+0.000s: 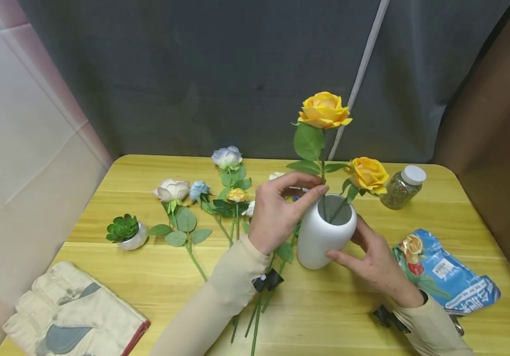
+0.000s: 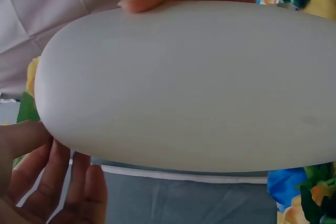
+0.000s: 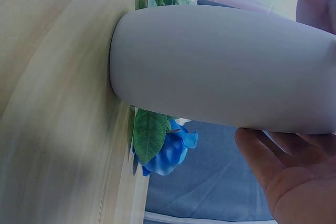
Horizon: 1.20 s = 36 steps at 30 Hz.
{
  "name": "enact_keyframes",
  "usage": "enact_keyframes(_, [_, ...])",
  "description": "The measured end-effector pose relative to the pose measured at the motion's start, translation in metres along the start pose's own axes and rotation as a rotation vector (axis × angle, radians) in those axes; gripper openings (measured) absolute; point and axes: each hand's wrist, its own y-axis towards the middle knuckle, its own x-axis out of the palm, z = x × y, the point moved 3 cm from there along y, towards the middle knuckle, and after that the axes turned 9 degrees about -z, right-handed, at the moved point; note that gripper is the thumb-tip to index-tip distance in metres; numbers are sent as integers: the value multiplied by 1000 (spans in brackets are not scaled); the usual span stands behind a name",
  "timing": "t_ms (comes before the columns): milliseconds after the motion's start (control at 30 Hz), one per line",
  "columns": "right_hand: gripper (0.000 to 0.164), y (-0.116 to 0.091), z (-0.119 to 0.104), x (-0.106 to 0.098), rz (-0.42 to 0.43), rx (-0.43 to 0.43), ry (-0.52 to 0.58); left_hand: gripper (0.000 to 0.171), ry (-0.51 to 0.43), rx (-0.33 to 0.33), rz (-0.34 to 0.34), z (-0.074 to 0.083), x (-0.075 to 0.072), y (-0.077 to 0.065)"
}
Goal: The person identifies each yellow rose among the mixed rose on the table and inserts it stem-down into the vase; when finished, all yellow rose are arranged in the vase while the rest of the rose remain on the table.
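Observation:
A white vase (image 1: 319, 240) stands on the wooden table, with two yellow roses in its mouth. My left hand (image 1: 281, 210) pinches the stem of the taller yellow rose (image 1: 324, 111) just above the rim, between thumb and fingers. Leaning out to the right is the shorter yellow rose (image 1: 367, 175). My right hand (image 1: 375, 262) grips the vase from its right side, thumb in front and fingers behind. In the left wrist view, the vase body hides most of the stems. The right wrist view shows the right fingers (image 3: 257, 153) against the vase wall.
Left of the vase lie a cream rose (image 1: 171, 190), a pale lilac rose (image 1: 227, 157) and several other flowers. A blue rose (image 3: 168, 153) lies behind it. A potted succulent (image 1: 123, 231) and folded work gloves (image 1: 77, 311) sit left; a jar (image 1: 403, 188) and blue packet (image 1: 446, 272) right.

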Motion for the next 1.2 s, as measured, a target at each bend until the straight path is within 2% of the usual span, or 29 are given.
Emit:
enact_keyframes(167, [81, 0, 0, 0, -8, 10, -4, 11, 53, -13, -43, -2, 2, -1])
enact_keyframes(333, [82, 0, 0, -1, -11, 13, -4, 11, 86, -35, -30, -1, -2, -2])
enact_keyframes(467, [82, 0, -1, -2, -9, 8, -2, 13, 97, -81, -23, -1, -4, -4])
enact_keyframes(667, [80, 0, -2, -2, -10, -10, -6, 18, 39, -149, -34, -4, -7, -6])
enact_keyframes(900, [76, 1, -2, -3, -19, 36, -10, 13, -23, -194, -52, -7, -12, -7])
enact_keyframes(1067, [78, 0, -1, -2, -11, 11, 3, 13, -17, -191, -79, -6, -15, -7])
enact_keyframes(1200, [78, -1, -1, -1, -8, -5, 9, 14, 14, -200, -93, -6, -28, -11])
